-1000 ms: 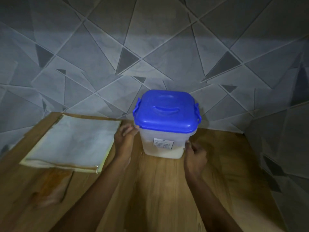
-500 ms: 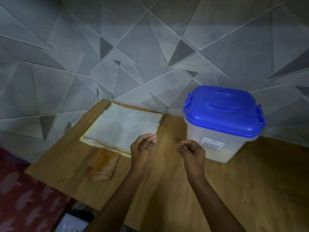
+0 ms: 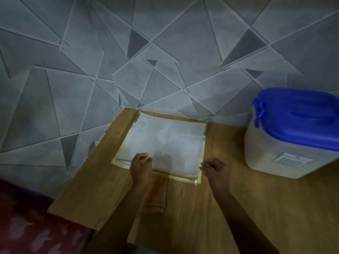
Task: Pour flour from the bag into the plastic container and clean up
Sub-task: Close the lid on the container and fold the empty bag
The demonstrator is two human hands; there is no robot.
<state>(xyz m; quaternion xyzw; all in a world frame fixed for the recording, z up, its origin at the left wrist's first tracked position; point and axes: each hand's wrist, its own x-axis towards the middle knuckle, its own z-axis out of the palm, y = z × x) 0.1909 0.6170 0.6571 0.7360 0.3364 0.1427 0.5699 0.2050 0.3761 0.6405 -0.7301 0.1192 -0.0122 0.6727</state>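
Observation:
The flat white flour bag (image 3: 165,142), with a yellowish border and a zipper (image 3: 195,181) along its near edge, lies on the wooden table (image 3: 256,208) at the back left. My left hand (image 3: 141,165) hovers over the bag's near left edge with loosely curled fingers and grips nothing that I can see. Just off the bag's near right corner, my right hand (image 3: 213,169) is also loosely curled and holds nothing. The plastic container (image 3: 286,153) stands at the right with its blue lid (image 3: 300,118) on and a white label on the front.
A folded brown cloth (image 3: 156,196) lies on the table just in front of the bag, between my forearms. The grey patterned wall (image 3: 165,52) runs close behind the table. A red patterned fabric (image 3: 27,230) lies beyond the table's left edge.
Both hands left the container's sides and moved left to the bag's near edge. My view swung left, so the container now sits at the right border.

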